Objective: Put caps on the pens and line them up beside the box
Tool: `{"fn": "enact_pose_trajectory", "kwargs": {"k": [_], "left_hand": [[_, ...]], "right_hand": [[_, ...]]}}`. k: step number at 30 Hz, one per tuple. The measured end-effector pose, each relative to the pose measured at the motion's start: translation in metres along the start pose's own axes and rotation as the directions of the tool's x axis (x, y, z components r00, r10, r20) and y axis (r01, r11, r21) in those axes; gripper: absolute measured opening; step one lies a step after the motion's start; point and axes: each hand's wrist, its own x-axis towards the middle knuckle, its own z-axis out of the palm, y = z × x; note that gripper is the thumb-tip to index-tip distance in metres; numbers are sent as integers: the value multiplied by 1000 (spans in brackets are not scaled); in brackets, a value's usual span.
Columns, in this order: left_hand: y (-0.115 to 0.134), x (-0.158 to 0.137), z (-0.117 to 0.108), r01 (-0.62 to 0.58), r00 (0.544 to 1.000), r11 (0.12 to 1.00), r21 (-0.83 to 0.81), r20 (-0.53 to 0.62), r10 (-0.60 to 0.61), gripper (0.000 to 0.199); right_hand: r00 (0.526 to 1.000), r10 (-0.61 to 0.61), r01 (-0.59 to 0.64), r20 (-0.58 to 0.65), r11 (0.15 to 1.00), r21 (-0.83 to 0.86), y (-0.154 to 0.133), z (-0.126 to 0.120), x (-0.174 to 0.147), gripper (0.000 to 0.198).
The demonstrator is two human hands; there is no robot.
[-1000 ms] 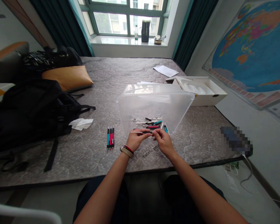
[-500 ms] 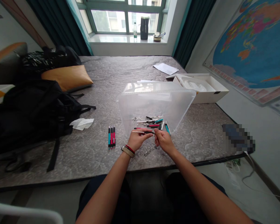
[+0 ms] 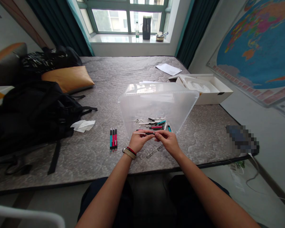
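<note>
My left hand (image 3: pixel 139 141) pinches a partly built pen (image 3: pixel 149 133), with a thin white refill sticking out to the left of its black grip section. The fingertips of my right hand (image 3: pixel 168 141) close on the pen's right end, so its tip is hidden. Just behind both hands, a clear plastic bin (image 3: pixel 156 103) lies on its side, opening toward me. Inside are loose pen parts (image 3: pixel 156 127) in red, teal, white and black, along with small metal pieces. Left of my hands, three pens (image 3: pixel 113 140), one teal and two red, lie side by side.
All this rests on a grey quilted mattress (image 3: pixel 90 161). A crumpled tissue (image 3: pixel 83 126), a black backpack (image 3: pixel 38 117) and an orange cushion (image 3: pixel 68 79) are at the left. A white open box (image 3: pixel 211 98) stands behind the bin at right, and a pixelated dark object (image 3: pixel 242 139) lies near the right edge.
My right hand has turned slightly, and its fingers now lie flatter along the pen's right end. Both hands have shifted a little to the left with the pen.
</note>
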Motion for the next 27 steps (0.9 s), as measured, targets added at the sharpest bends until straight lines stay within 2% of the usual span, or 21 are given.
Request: {"fn": "enact_pose_trajectory", "kwargs": {"k": [8,20,27], "left_hand": [[4,-1,-1,49,999,997,-56,-17,-50,36],[7,-2,2,8,1000,1000,16,-7,-8,33],[7,-4,3,-42,999,999,15,12,42,28]], "right_hand": [[1000,24,-26,14,995,96,2,-1,1,34],[995,-67,71,69,995,-64,5,1,-3,32],[995,-29,43,100,989,-142,5,0,-1,48]]}}
